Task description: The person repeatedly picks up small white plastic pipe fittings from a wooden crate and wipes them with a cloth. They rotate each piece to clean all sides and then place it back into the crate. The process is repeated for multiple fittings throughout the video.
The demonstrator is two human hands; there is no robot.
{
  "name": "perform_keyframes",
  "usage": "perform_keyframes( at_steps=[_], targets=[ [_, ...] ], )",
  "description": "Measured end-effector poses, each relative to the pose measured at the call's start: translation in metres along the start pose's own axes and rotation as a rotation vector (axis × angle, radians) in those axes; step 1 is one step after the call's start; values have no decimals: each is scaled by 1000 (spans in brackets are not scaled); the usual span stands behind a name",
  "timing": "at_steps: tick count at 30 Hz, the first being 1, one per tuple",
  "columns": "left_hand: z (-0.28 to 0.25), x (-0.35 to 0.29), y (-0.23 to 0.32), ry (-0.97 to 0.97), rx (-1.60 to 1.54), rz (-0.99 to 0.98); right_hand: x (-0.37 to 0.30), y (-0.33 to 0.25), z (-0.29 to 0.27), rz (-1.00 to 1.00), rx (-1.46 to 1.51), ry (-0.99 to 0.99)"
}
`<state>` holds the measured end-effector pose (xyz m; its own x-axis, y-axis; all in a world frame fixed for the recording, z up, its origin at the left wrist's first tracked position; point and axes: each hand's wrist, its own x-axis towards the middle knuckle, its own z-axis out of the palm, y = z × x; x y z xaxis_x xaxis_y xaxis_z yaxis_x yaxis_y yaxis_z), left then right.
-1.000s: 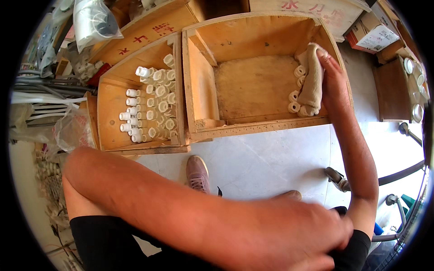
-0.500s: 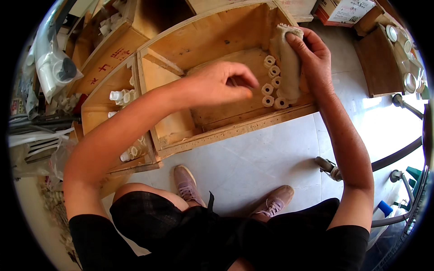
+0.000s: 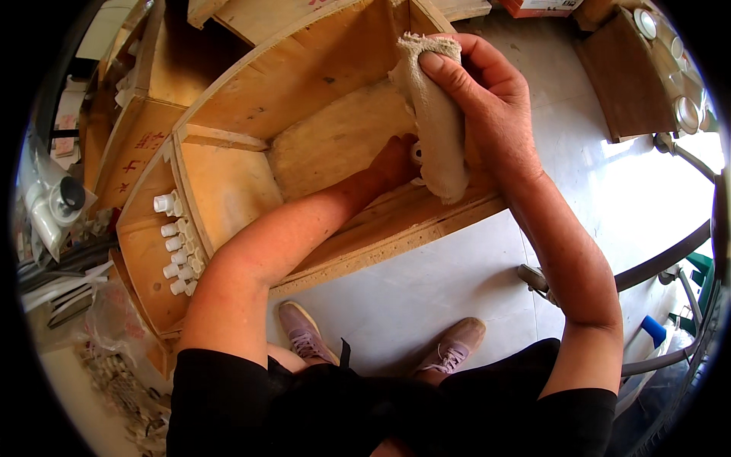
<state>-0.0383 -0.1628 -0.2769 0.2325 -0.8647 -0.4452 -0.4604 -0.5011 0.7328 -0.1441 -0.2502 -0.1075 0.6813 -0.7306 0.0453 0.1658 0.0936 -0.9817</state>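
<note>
My right hand (image 3: 495, 103) pinches the frayed upper edge of a narrow, cream cloth pouch (image 3: 438, 126) between thumb and fingers. The pouch hangs over the right end of an open wooden box (image 3: 381, 228), its rounded bottom near the front wall. My left hand (image 3: 394, 161) reaches down inside the box with its fingers curled, close by the pouch. A white ring-shaped plastic fitting (image 3: 416, 154) shows right at those fingertips. The cloth and the hand cover most of the other fittings there, and what the left fingers hold is hidden.
Left of the box, several white plastic fittings (image 3: 179, 247) stand in a narrow wooden compartment (image 3: 145, 228). Another wooden box (image 3: 145, 145) with red markings lies beyond. Clear plastic bags (image 3: 114, 324) hang at the left. A metal stand leg (image 3: 537, 280) is on the floor at the right.
My left hand has gone down into the box beside the fittings. My right hand has brought the cloth pouch left, over the fittings. The view has shifted.
</note>
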Motion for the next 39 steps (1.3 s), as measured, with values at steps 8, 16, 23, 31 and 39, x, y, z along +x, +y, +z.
perform_keyframes(
  at_steps=[8, 16, 23, 31, 39],
  targets=[
    [0, 28, -45, -157, -265, 1, 1, -2, -2, -10, -8, 28],
    [-13, 32, -31, -202, -298, -249, 2, -3, 6, -23, 25, -10],
    [-49, -35, 70, -293, -1060, -148, 1, -1, -1, -14, 34, 20],
    [-5, 10, 1, -99, -541, 108, 3, -1, 5, -20, 33, -2],
    [-34, 27, -31, -97, -390, -255, 4, 0, 3, -33, 6, 13]
  ],
)
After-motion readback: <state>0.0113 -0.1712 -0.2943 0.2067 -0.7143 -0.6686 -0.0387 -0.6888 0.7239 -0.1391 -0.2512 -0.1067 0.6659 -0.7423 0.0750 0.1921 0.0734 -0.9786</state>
